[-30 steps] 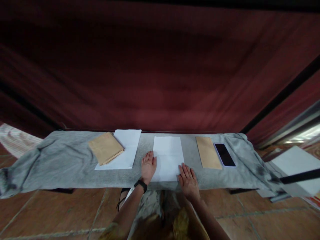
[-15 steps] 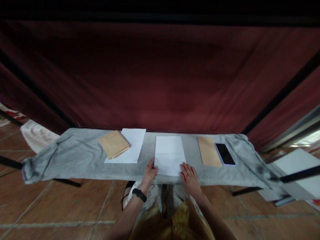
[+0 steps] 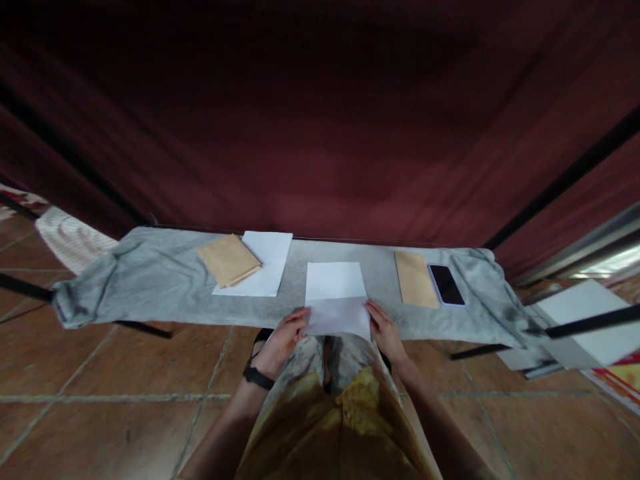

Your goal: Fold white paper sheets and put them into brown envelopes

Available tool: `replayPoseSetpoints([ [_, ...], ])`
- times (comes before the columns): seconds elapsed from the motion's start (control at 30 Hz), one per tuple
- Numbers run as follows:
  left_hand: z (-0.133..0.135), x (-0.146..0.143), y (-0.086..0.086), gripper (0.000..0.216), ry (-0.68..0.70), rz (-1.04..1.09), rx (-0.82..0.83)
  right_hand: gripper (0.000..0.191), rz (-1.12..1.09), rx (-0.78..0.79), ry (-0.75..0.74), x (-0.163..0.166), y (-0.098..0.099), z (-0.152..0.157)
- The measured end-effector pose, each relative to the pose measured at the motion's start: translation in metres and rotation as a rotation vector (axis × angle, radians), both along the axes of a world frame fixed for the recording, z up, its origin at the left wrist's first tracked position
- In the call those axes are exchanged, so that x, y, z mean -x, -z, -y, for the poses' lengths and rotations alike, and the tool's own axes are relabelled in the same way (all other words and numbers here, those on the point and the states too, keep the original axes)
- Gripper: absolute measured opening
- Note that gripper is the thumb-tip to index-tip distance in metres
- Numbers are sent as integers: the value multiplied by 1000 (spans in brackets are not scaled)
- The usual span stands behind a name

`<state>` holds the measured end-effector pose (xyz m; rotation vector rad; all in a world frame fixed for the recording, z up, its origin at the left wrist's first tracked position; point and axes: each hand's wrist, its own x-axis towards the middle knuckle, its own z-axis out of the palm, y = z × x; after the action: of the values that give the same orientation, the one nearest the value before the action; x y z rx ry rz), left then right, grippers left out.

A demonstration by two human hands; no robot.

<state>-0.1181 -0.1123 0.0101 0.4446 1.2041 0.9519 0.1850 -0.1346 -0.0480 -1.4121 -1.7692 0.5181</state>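
Observation:
A white sheet of paper (image 3: 336, 281) lies in front of me on a grey cloth. Its near part is lifted and bends along a crease, past the front edge of the cloth. My left hand (image 3: 286, 337) pinches the sheet at its left edge, the thumb over the paper. At the right edge, my right hand (image 3: 387, 331) grips the same sheet, with part of its fingers behind it. A dark band (image 3: 259, 378) circles my left wrist.
Brown envelopes (image 3: 229, 260) rest on white papers (image 3: 273, 267) to the left. To the right lie another brown envelope (image 3: 416, 279) and a phone (image 3: 447, 285). Grey cloth (image 3: 165, 287) covers the narrow table. A dark red curtain (image 3: 320, 167) hangs behind it.
The sheet's near part has come up off the cloth and toward me. My right hand has gone from lying flat on it to gripping its edge. The view has tilted down.

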Motion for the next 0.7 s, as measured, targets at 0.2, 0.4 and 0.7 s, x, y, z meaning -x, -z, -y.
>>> replayPoseSetpoints([
  [0.2, -6, 6, -20, 28, -61, 162, 53, 37, -50, 35, 68, 1, -6, -19],
  [0.4, -35, 7, -8, 28, -140, -98, -158, 33, 26, 73, 190, 9, -6, -45],
  [0.7, -79, -10, 23, 48, 106, -935, -523, 30, 223, 164, 355, 22, -10, -69],
])
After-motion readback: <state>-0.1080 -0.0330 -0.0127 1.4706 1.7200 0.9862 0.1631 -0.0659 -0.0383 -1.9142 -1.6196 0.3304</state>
